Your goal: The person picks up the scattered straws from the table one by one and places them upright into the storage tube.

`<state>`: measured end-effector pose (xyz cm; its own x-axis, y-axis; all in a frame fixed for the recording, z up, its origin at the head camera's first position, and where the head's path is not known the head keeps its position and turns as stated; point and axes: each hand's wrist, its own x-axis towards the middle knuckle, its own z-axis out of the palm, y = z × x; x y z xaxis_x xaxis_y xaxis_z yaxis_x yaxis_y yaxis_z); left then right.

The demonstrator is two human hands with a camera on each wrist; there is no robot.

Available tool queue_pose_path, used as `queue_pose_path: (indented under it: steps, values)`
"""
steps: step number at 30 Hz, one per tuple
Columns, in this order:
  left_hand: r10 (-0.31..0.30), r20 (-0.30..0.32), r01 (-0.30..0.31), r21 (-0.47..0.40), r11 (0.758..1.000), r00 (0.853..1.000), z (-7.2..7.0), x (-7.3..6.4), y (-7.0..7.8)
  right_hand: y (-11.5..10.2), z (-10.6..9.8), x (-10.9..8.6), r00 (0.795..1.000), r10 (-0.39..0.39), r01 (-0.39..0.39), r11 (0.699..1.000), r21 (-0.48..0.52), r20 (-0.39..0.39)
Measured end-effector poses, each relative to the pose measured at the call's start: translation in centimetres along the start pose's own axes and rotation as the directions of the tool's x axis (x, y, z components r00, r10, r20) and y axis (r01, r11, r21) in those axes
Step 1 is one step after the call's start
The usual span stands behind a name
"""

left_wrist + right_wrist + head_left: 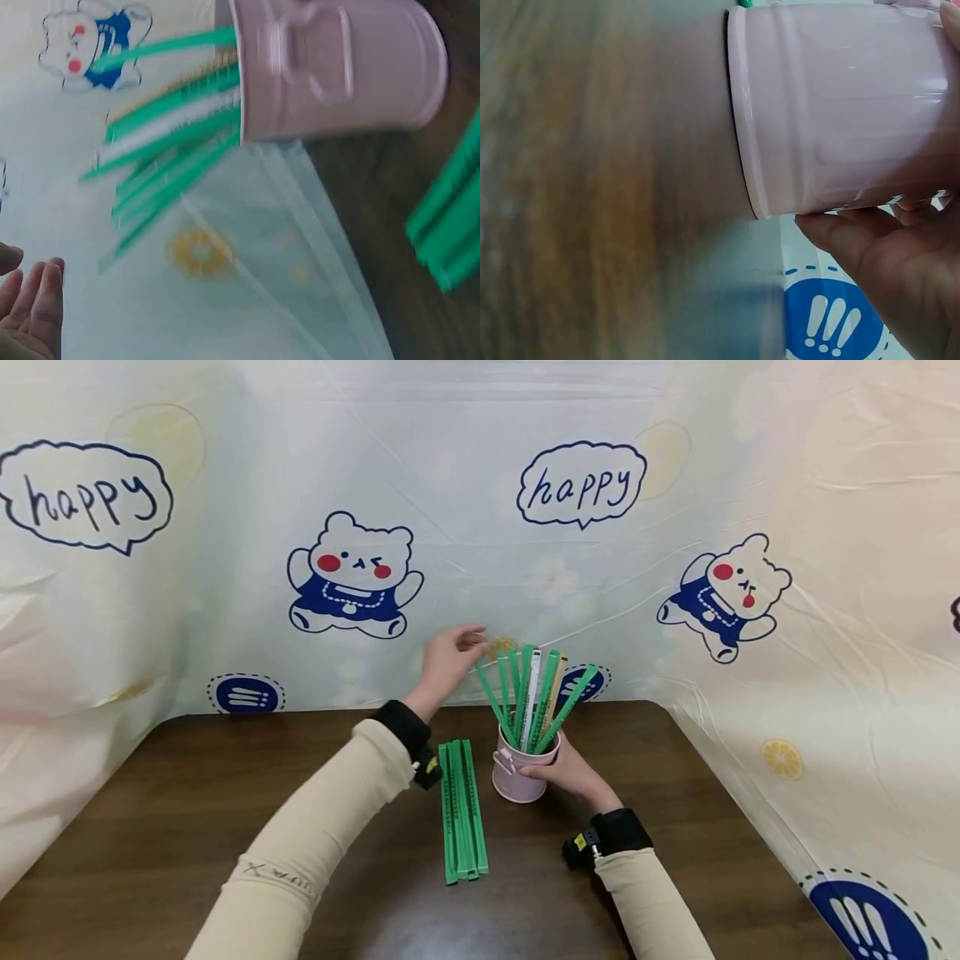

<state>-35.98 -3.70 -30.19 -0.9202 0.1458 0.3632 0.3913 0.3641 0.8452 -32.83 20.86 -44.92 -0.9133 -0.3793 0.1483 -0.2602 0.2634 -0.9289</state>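
Note:
A small pink metal bucket (519, 777) stands on the table, and my right hand (570, 770) grips its side. The right wrist view shows the thumb and fingers (855, 232) wrapped about the pink wall. From the bucket fan out several long thin green sticks (570, 708) with dark print, plus one white stick (531, 693) and one tan stick (556, 697). My left hand (453, 653) is raised to the left of the stick tips, apart from them. Its fingers (46, 307) are loosely bent, with nothing seen between them and the thumb.
Left of the bucket, several more green sticks (461, 814) lie side by side on the dark wooden table (360, 885). A pale printed cloth (480, 460) with cartoon bears hangs behind the table and along its sides. Both wrists wear black bands with small cameras.

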Motion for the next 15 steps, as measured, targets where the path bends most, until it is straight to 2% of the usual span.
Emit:
queue_pose_path:
  steps: [3,6,9,11,15]
  values:
    - [-0.021,-0.04,0.022,0.002,1.0,0.999,-2.4,-0.6,-1.2,-0.2,0.0,0.1,1.0,0.0,0.0,1.0,-0.003,0.005]
    - [-0.083,-0.023,0.084,0.034,0.996,0.996,-3.4,-1.7,-3.4,-0.3,-0.3,0.0,1.0,0.003,-0.003,1.0,-0.002,-0.001]
    - [-0.159,0.054,0.153,0.097,0.984,0.986,-3.3,-2.9,-5.7,-0.3,-0.4,-0.2,1.0,0.002,-0.002,1.0,0.01,-0.008]
    - [-0.207,0.098,0.192,0.139,0.971,0.973,-3.0,-3.6,-7.0,-0.2,-0.4,-0.2,1.0,0.0,0.0,1.0,0.012,-0.008]
    - [-0.321,0.158,0.287,0.206,0.935,0.934,-2.2,-4.7,-8.8,-0.1,0.0,-0.1,1.0,-0.001,0.001,1.0,0.006,0.005]
